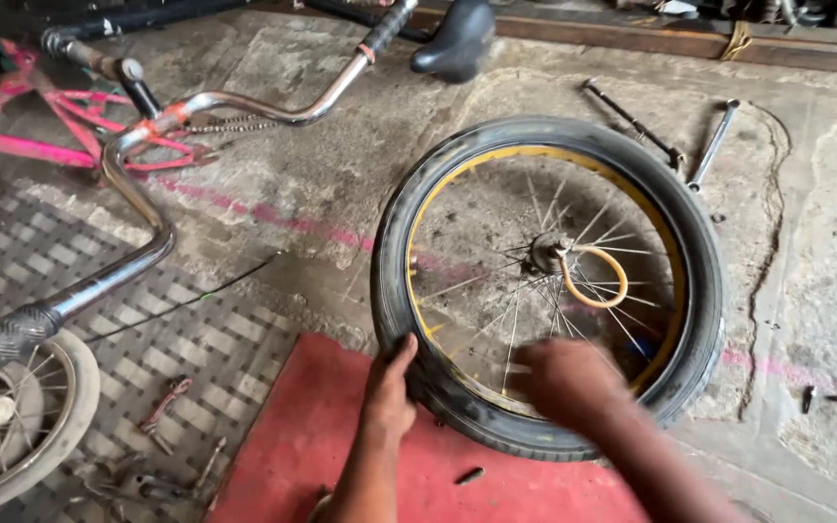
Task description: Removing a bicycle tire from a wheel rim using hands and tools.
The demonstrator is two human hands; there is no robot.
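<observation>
The black rubber bicycle tyre (699,291), mounted on a yellow spoked rim (438,199), lies flat on the stained concrete floor (341,174), its near edge resting over a red mat (322,436). We see the left hand (387,387) at the tyre's near-left edge, thumb up against the sidewall and fingers curled round the tread, so the tyre sits inside that grasp. The right hand (569,383) hovers over the near part of the rim; it is blurred, and we cannot tell whether its fingers are spread or closed, nor whether it touches the tyre. At the hub (546,250) a tan rubber loop (598,281) curls across the spokes. Beyond the wheel lie a thin dark rod (632,121) and a steel wrench (712,143). To the left we see chrome handlebars (147,194), a pink bicycle frame (31,136), and a black saddle (455,41).
</observation>
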